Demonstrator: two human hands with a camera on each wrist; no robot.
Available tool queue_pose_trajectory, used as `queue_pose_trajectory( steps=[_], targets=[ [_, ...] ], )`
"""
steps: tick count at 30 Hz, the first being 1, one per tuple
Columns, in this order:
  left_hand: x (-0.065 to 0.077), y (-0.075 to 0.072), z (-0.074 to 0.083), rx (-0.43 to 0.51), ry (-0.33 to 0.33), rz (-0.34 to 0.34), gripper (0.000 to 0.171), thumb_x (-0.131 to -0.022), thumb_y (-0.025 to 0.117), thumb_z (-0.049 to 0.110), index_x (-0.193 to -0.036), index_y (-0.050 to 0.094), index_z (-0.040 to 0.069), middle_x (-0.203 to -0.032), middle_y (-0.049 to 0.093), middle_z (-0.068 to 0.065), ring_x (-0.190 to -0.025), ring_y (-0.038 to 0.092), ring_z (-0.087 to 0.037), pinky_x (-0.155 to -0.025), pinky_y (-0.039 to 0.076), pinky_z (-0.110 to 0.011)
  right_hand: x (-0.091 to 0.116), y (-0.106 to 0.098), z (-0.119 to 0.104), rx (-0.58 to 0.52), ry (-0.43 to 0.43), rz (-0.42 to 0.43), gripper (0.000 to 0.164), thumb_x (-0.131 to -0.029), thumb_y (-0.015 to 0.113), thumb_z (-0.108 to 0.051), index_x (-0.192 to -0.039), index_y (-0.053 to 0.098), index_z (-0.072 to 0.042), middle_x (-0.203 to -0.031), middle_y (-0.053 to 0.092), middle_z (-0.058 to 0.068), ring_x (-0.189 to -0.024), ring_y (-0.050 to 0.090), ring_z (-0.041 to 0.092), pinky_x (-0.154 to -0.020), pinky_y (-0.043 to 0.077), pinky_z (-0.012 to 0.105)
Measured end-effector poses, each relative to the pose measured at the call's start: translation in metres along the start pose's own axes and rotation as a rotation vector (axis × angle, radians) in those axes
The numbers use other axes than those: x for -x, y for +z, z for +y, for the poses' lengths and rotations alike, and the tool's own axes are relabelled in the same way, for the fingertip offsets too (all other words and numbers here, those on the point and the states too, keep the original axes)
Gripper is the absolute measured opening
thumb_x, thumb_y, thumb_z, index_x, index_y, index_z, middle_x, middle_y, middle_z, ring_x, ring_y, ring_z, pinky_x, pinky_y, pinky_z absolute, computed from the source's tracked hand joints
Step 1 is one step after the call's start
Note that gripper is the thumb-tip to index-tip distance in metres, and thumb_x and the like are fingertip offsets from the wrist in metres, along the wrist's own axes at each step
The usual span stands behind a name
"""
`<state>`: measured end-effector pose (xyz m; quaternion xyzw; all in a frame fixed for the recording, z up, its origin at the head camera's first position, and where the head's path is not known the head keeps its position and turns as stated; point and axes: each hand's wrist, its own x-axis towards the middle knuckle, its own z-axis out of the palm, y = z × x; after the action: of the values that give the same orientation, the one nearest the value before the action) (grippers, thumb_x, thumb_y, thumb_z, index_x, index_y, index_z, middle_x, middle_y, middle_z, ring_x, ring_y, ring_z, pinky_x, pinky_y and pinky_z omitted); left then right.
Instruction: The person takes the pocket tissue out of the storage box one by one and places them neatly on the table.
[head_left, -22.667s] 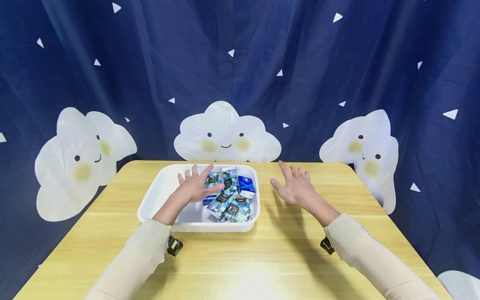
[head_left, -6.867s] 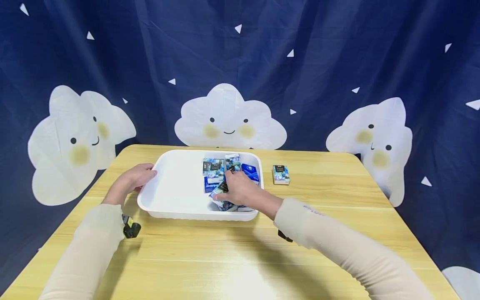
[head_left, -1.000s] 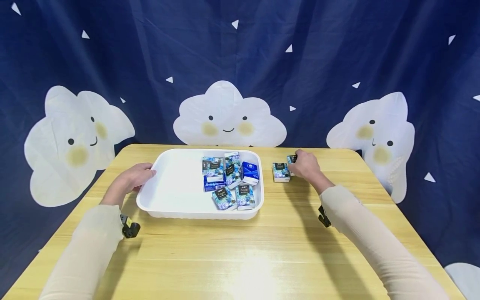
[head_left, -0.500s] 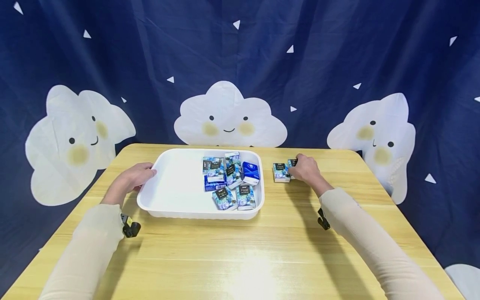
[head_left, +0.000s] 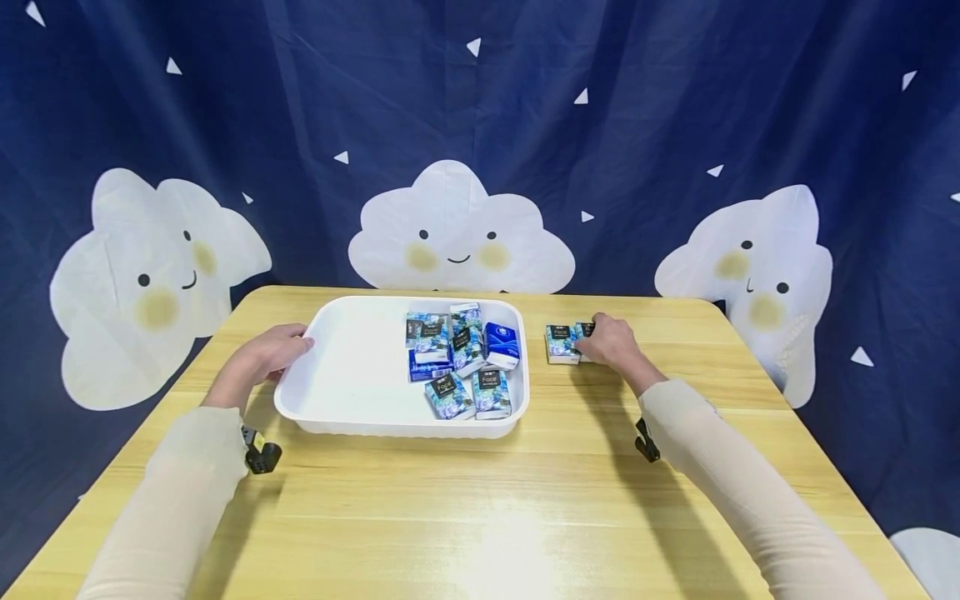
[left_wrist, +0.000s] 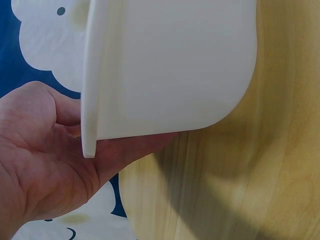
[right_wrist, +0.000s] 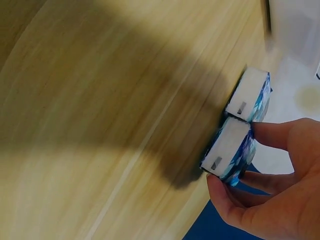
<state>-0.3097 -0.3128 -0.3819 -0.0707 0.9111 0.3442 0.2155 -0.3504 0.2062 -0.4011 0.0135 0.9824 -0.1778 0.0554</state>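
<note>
My left hand point(head_left: 272, 352) grips the left end of a white plastic tray point(head_left: 341, 367). In the left wrist view its fingers reach beneath the tray, next to the rim point(left_wrist: 89, 95). On the table right of the tray, my right hand point(head_left: 613, 343) pinches a small tissue pack point(right_wrist: 231, 145) with a blue floral print between thumb and fingers. That pack lies flush beside a matching tissue pack point(head_left: 562, 343), their ends in line. From the head view, the hand covers much of the held pack.
Several floral tissue packs point(head_left: 450, 397) lie loosely in the tray's right half, with a plain dark-blue pack point(head_left: 502, 343) among them. The wooden table point(head_left: 420, 500) ends at a dark-blue curtain point(head_left: 637, 125) printed with clouds.
Since the first frame, two packs have come to lie right of the tray, and my left hand has taken its end. Lately my right hand has drawn the second pack slightly nearer, level with the first.
</note>
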Motion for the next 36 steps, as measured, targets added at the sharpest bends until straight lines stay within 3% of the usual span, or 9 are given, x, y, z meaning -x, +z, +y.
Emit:
queue_pose_trajectory(
  steps=[29, 36],
  targets=[
    [-0.0004, 0.0009, -0.0010, 0.009, 0.008, 0.003, 0.059, -0.109, 0.029, 0.023, -0.159, 0.015, -0.004, -0.148, 0.038, -0.030, -0.116, 0.051, -0.037, -0.080, 0.049, -0.034, 0.0028, -0.0013, -0.0019, 0.013, 0.045, -0.091, 0.074, -0.098, 0.055, -0.034, -0.153, 0.030, 0.009, -0.149, 0.043, 0.034, -0.137, 0.040, 0.052, -0.111, 0.039, 0.055],
    [0.0008, 0.0006, 0.0006, 0.008, -0.002, 0.007, 0.060, -0.109, 0.028, 0.024, -0.159, 0.011, -0.004, -0.152, 0.032, -0.031, -0.120, 0.047, -0.039, -0.083, 0.047, -0.036, 0.0026, -0.0061, -0.0019, 0.018, 0.037, -0.094, 0.075, -0.099, 0.054, -0.034, -0.154, 0.027, 0.010, -0.149, 0.041, 0.035, -0.137, 0.038, 0.053, -0.111, 0.039, 0.057]
  ],
)
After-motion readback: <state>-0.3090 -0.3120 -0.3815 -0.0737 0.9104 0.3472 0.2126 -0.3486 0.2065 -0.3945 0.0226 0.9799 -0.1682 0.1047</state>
